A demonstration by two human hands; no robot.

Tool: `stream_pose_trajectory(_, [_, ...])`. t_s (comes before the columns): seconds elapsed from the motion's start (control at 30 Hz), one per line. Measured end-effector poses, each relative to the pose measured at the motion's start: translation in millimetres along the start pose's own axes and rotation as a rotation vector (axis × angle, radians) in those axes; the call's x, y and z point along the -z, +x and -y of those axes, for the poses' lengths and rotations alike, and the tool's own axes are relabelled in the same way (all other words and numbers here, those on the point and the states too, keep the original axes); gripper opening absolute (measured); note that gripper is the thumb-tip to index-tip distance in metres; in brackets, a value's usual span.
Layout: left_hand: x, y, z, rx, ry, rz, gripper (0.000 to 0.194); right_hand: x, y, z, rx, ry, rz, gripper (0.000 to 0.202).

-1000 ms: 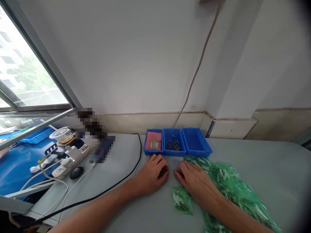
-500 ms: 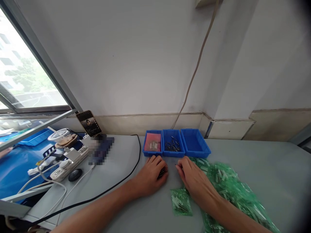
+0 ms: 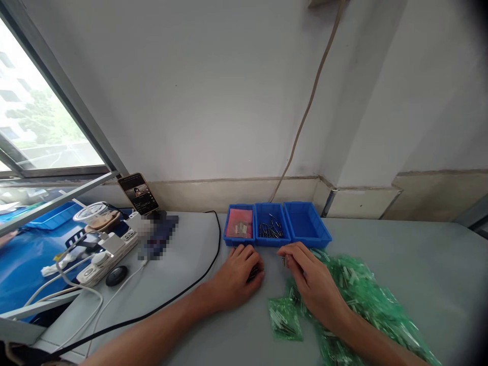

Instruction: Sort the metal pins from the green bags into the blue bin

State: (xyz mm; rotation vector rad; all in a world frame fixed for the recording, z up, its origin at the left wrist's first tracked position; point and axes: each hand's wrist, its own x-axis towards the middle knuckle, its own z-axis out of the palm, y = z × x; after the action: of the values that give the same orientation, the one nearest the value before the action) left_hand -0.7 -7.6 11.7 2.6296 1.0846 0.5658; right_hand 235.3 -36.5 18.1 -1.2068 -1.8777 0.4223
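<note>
My left hand [image 3: 241, 274] rests on the grey table just below the left blue bin [image 3: 239, 241], its fingers curled over some dark metal pieces [image 3: 252, 273]. Right of it, my right hand [image 3: 308, 269] pinches a small metal piece [image 3: 284, 261] between thumb and fingers. A pink card with small clear parts lies in the left bin; the middle blue bin [image 3: 272, 241] holds dark screw-like pieces; the right blue bin [image 3: 308, 226] shows a bare bottom. A small green bag [image 3: 284, 318] lies between my forearms, and a heap of green bags [image 3: 366, 290] spreads beside and beneath my right forearm.
A black cable [image 3: 179, 293] curves across the table on the left. Beyond it are a black mouse [image 3: 116, 276], a white power strip [image 3: 89, 272] and a propped phone [image 3: 139, 194]. A metal frame bar crosses the far left. The wall stands behind the bins.
My right hand has shifted slightly to the right and turned, and the small metal piece at its fingertips shows more clearly. My left hand has stayed in place.
</note>
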Motion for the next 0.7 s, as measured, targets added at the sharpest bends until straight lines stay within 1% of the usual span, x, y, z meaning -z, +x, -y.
stream_pose_trajectory(0.1, [1.0,0,-1,0.002,-0.013,0.008,0.005,-2,1,-3,-0.031,0.06,-0.043,0.021])
stream_pose_trajectory(0.23, [2.7,1,-2,0.005,-0.021,0.005,0.004,-2,2,-8,-0.099,0.14,-0.038,0.016])
stream_pose_trajectory(0.3, [3.2,0,-2,0.003,-0.028,0.006,0.003,-2,3,-10,-0.103,0.172,-0.045,0.016])
stream_pose_trajectory(0.37, [2.7,0,-2,0.0,-0.029,0.01,0.004,-2,3,-10,-0.097,0.206,-0.044,0.018])
stream_pose_trajectory(0.43, [1.4,0,-1,0.001,-0.022,0.011,0.004,-3,3,-10,-0.119,0.26,-0.018,0.023])
stream_pose_trajectory(0.53, [-0.8,0,1,0.002,-0.014,0.003,0.004,-4,4,-11,-0.188,0.344,0.006,0.028])
stream_pose_trajectory(0.7, [0.3,0,1,-0.002,-0.039,0.008,0.004,-3,8,-9,-0.346,0.421,-0.015,0.038])
